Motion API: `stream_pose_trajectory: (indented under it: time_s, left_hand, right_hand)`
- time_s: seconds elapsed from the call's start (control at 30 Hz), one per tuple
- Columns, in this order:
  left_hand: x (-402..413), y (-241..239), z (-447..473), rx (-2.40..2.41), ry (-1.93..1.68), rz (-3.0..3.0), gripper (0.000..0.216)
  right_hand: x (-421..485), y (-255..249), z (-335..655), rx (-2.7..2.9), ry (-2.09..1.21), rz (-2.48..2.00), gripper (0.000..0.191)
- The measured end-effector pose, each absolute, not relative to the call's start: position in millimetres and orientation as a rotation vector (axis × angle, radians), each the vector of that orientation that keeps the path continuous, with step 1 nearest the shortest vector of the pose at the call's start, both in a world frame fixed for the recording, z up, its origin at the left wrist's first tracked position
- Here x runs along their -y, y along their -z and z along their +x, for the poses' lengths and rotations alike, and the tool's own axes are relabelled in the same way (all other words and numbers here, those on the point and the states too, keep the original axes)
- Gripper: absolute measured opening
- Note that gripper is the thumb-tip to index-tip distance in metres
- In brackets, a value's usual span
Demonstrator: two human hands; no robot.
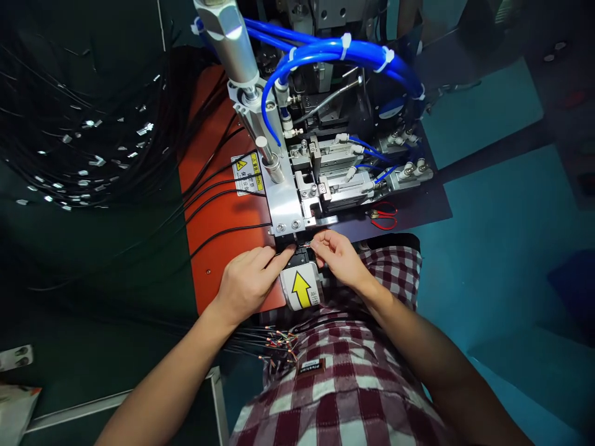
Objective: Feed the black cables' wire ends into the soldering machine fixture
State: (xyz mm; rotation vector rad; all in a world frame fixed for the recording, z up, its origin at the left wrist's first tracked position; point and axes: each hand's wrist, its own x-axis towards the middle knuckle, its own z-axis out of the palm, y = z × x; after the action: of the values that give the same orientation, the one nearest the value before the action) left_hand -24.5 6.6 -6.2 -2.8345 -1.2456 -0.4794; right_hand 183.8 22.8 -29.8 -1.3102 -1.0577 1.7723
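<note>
My left hand rests over the red plate's front edge, fingers curled, thumb and index finger reaching to the small dark slot at the front of the machine. Whatever lies under those fingertips is hidden. From the right, my right hand pinches thin wire ends between thumb and index finger, close to the left fingertips. Just below sits a white roller-shaped cover with a yellow arrow. Above the hands stands the machine's metal head.
Several black cables cross the red plate. A large cable bundle with shiny ends lies at left. Stripped cables lie by my lap. Red-handled snips lie right of the machine. Blue air hoses arch above.
</note>
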Motion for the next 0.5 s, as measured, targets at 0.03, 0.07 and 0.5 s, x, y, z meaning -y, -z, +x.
stream_pose_trajectory:
  time_s: [0.03,0.07,0.5]
  left_hand:
    - [-6.3,5.5,-24.2,1.246,0.472,-2.821,0.03]
    - [-5.8,4.1,-23.7,1.248,0.46,-2.805,0.03]
    - [1.5,-2.9,0.6,1.464,0.51,-2.966,0.036]
  right_hand:
    - [-23.1,30.0,184.5,1.051,-1.792,-1.3,0.024]
    - [-23.3,30.1,185.0,1.047,-1.809,-1.289,0.024]
    - [-20.5,42.5,174.0,0.947,-1.732,-1.199,0.03]
